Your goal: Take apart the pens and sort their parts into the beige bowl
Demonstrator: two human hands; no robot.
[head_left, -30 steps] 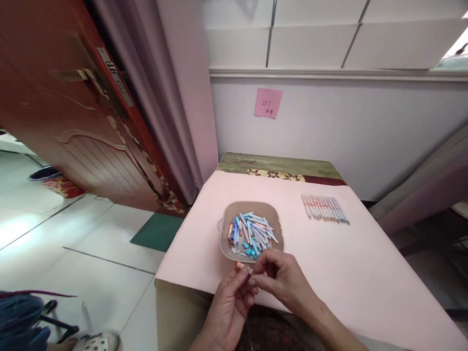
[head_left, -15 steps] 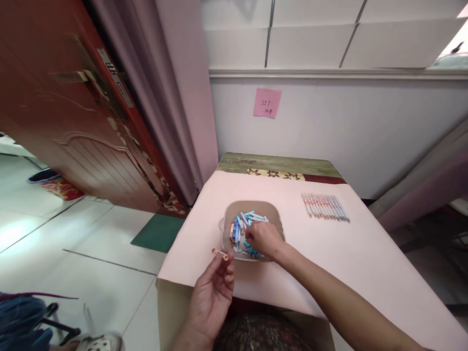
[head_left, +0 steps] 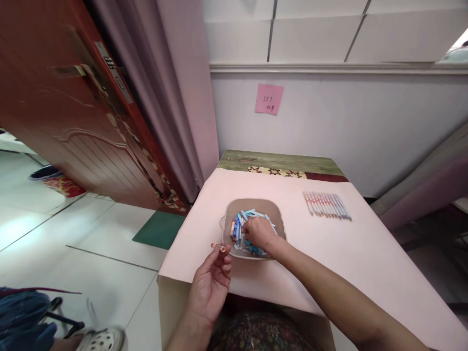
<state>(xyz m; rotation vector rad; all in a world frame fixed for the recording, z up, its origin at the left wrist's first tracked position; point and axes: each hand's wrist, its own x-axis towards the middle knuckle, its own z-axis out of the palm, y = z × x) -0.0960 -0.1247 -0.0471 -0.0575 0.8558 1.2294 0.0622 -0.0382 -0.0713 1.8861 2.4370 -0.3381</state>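
My left hand pinches a short orange tube, like a pen cap with a hollow end, between thumb and fingertips. It is just left of the front of a beige plastic basin. Inside the basin lies a loose heap of small blue, light blue, teal and orange tubes. My right hand reaches into the basin from the right, its fingers closed and turned down among the tubes. What those fingertips hold, if anything, is hidden by the hand.
A neat row of slim clear pens lies on the pale-covered table to the right of the basin. A pink note is on the wall behind. On the left are a brown door, a curtain and a person's shoe.
My left hand has turned the orange tube slightly and risen a little. My right hand has shifted slightly left within the basin. The whole view has moved a little.
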